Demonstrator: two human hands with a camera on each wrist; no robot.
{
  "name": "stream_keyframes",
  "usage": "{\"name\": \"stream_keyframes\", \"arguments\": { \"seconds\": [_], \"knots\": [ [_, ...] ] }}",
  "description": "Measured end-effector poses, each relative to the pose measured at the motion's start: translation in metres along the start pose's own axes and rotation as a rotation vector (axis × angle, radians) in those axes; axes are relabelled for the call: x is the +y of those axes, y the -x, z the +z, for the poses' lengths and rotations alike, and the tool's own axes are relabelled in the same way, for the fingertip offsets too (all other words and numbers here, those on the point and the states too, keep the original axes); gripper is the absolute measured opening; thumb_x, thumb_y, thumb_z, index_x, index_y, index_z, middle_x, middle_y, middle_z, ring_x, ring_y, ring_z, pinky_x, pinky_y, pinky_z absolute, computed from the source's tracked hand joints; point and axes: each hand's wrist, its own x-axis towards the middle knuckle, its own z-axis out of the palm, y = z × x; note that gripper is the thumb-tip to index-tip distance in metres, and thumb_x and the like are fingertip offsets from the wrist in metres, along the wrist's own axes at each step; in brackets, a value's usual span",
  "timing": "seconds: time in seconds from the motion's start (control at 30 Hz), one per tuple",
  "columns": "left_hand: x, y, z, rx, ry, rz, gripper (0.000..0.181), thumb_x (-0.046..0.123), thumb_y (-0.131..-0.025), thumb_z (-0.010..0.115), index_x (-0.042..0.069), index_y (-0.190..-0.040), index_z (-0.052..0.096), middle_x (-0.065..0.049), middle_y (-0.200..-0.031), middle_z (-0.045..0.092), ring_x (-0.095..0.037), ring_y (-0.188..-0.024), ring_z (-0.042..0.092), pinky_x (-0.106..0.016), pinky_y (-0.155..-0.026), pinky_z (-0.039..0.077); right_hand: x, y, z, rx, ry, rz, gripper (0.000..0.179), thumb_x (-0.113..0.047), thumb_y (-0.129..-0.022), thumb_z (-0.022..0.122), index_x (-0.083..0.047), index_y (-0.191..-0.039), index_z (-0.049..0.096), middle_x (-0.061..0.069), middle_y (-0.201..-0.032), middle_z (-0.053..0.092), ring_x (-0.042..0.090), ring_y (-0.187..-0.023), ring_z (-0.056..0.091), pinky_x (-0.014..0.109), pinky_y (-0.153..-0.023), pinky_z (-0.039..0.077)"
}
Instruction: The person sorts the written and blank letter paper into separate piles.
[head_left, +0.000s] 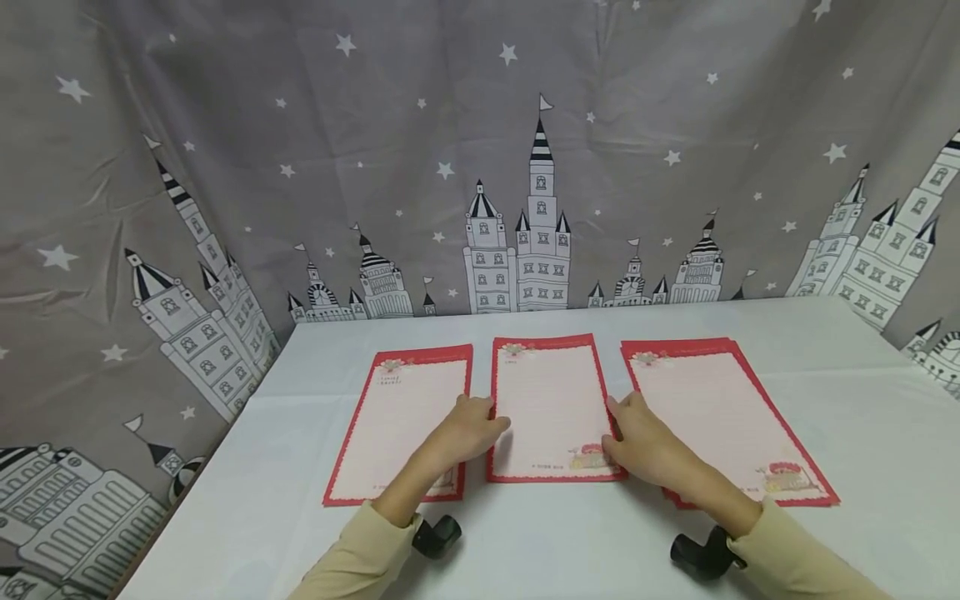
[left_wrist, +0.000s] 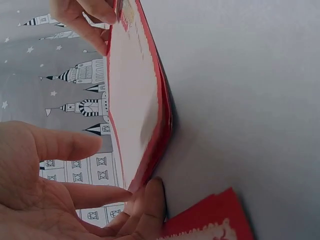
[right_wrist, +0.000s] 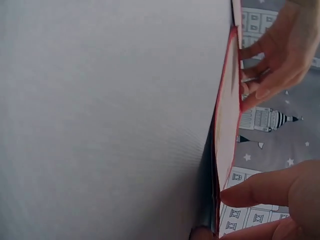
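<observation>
The middle stack of red-bordered letter paper [head_left: 551, 400] lies between both hands, with a short line of small writing at its top and a printed picture at lower right. In the left wrist view, the left hand [left_wrist: 30, 175] touches the stack's left edge with its fingertips; its thumb [left_wrist: 75, 145] stands straight, apart from the paper. The right hand [head_left: 648, 446] pinches the lower right side; in the right wrist view its thumb [right_wrist: 240, 195] presses the paper's edge, a fingertip showing below. The left hand [head_left: 468, 429] also partly covers the left paper stack [head_left: 405, 425].
Another red-bordered paper stack [head_left: 712, 400] lies on the right, beneath the right forearm. All three stacks are on a white-covered table [head_left: 555, 533]. A grey curtain [head_left: 630, 167] printed with castles and stars hangs behind it. Black wrist cameras [head_left: 437, 537] are strapped at both sleeves.
</observation>
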Motion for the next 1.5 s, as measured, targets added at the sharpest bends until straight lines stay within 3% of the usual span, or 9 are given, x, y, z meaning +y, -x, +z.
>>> {"name": "stream_keyframes", "arguments": {
  "seconds": [0.2, 0.33, 0.53, 0.7, 0.9, 1.03, 1.17, 1.33, 1.5],
  "knots": [
    [0.002, -0.004, 0.004, 0.077, -0.010, 0.024, 0.052, 0.015, -0.096, 0.069, -0.009, -0.141, 0.059, -0.025, -0.122, 0.058, -0.033, -0.114, 0.050, -0.045, -0.082, 0.054, -0.002, 0.005, 0.006, 0.113, 0.083, -0.073, 0.064, -0.002, -0.089, 0.072, 0.023, -0.142, 0.047, 0.028, -0.125, 0.049, 0.033, -0.106, 0.048, 0.034, -0.071, 0.049],
    [0.002, -0.005, 0.004, 0.106, 0.064, 0.083, 0.055, 0.006, -0.092, 0.072, -0.008, -0.143, 0.057, -0.020, -0.114, 0.061, -0.028, -0.105, 0.054, -0.037, -0.075, 0.055, -0.003, 0.006, 0.006, 0.168, 0.073, -0.095, 0.061, 0.000, -0.087, 0.072, 0.022, -0.139, 0.050, 0.030, -0.128, 0.049, 0.035, -0.108, 0.048, 0.033, -0.068, 0.050],
    [0.003, -0.006, 0.006, 0.071, 0.191, 0.085, 0.072, 0.001, -0.092, 0.074, -0.001, -0.157, 0.042, -0.021, -0.123, 0.063, -0.027, -0.099, 0.060, -0.038, -0.079, 0.060, -0.006, 0.005, 0.005, 0.152, -0.060, -0.070, 0.063, 0.006, -0.089, 0.071, 0.023, -0.143, 0.045, 0.029, -0.120, 0.053, 0.026, -0.088, 0.057, 0.026, -0.057, 0.052],
    [0.003, -0.004, 0.006, 0.074, 0.200, 0.080, 0.077, 0.002, -0.092, 0.075, 0.001, -0.159, 0.037, -0.020, -0.123, 0.061, -0.029, -0.103, 0.060, -0.041, -0.081, 0.060, -0.007, 0.003, 0.004, 0.137, -0.131, -0.078, 0.064, 0.005, -0.089, 0.071, 0.020, -0.146, 0.044, 0.025, -0.114, 0.058, 0.021, -0.082, 0.055, 0.025, -0.058, 0.052],
    [0.002, 0.002, 0.003, 0.076, 0.211, 0.054, 0.081, 0.001, -0.092, 0.075, 0.005, -0.161, 0.034, -0.023, -0.130, 0.060, -0.033, -0.111, 0.062, -0.045, -0.083, 0.061, -0.011, 0.001, 0.003, 0.117, -0.235, -0.127, 0.065, 0.006, -0.092, 0.067, 0.014, -0.151, 0.042, 0.013, -0.093, 0.054, 0.019, -0.071, 0.050, 0.023, -0.053, 0.042],
    [-0.001, 0.008, -0.003, 0.083, 0.248, 0.048, 0.082, -0.003, -0.091, 0.073, 0.004, -0.162, 0.032, -0.023, -0.130, 0.060, -0.034, -0.108, 0.063, -0.044, -0.081, 0.060, -0.018, 0.000, 0.005, 0.115, -0.280, -0.137, 0.065, 0.007, -0.093, 0.066, 0.012, -0.153, 0.041, 0.018, -0.105, 0.059, 0.017, -0.072, 0.051, 0.022, -0.055, 0.043],
    [-0.005, 0.015, -0.014, 0.086, 0.283, 0.020, 0.084, -0.007, -0.090, 0.069, 0.003, -0.162, 0.028, -0.025, -0.139, 0.056, -0.037, -0.118, 0.061, -0.051, -0.091, 0.058, -0.028, 0.000, 0.011, 0.093, -0.315, -0.139, 0.068, 0.007, -0.093, 0.065, 0.010, -0.156, 0.038, 0.024, -0.125, 0.060, 0.017, -0.076, 0.052, 0.022, -0.060, 0.046],
    [-0.013, 0.027, -0.034, 0.094, 0.296, -0.024, 0.083, -0.008, -0.092, 0.064, -0.001, -0.163, 0.022, -0.028, -0.145, 0.052, -0.039, -0.124, 0.059, -0.057, -0.102, 0.051, -0.043, -0.003, 0.022, 0.037, -0.380, -0.136, 0.072, 0.010, -0.091, 0.065, 0.007, -0.158, 0.036, 0.020, -0.124, 0.059, 0.015, -0.076, 0.052, 0.022, -0.060, 0.045],
    [-0.022, 0.037, -0.053, 0.155, 0.219, -0.045, 0.071, 0.000, -0.097, 0.059, -0.008, -0.160, 0.027, -0.031, -0.150, 0.048, -0.044, -0.129, 0.055, -0.060, -0.103, 0.050, -0.058, -0.009, 0.035, -0.018, -0.456, -0.148, 0.074, 0.012, -0.090, 0.065, 0.007, -0.158, 0.035, 0.018, -0.124, 0.058, 0.015, -0.079, 0.054, 0.021, -0.060, 0.046]
  ]
}}
